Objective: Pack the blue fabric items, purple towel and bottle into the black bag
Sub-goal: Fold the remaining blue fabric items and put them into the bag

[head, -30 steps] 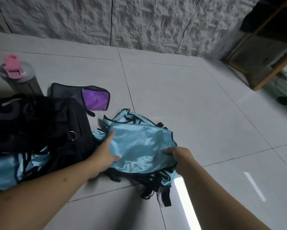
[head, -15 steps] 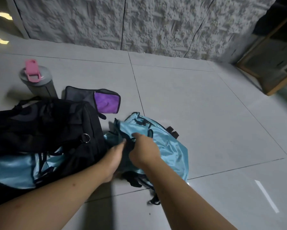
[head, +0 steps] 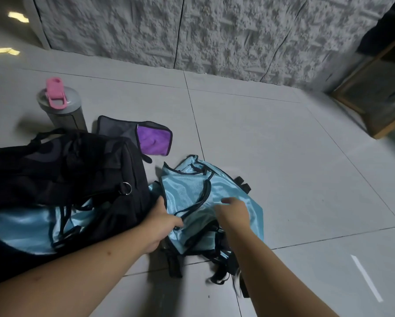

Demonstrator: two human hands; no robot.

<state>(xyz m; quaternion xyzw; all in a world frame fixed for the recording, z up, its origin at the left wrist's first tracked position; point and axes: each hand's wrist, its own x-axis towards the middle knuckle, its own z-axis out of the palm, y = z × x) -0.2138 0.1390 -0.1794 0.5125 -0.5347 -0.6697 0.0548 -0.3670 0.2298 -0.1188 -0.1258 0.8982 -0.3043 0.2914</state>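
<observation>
Grey floor tiles (head: pixel 272 156) carry the blue fabric pile (head: pixel 192 193) beside the black bag (head: pixel 66 170); left hand (head: pixel 162 223) grips its edge, right hand (head: pixel 234 213) lies blurred on top, grip unreadable, likely bunching it for packing.

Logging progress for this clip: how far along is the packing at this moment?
Partly done. One blue fabric item already lies inside the open black bag. In hand: the left hand grips the blue fabric pile on the floor, the right hand over it. Left: that pile, the purple towel and the bottle, both outside the bag.
</observation>
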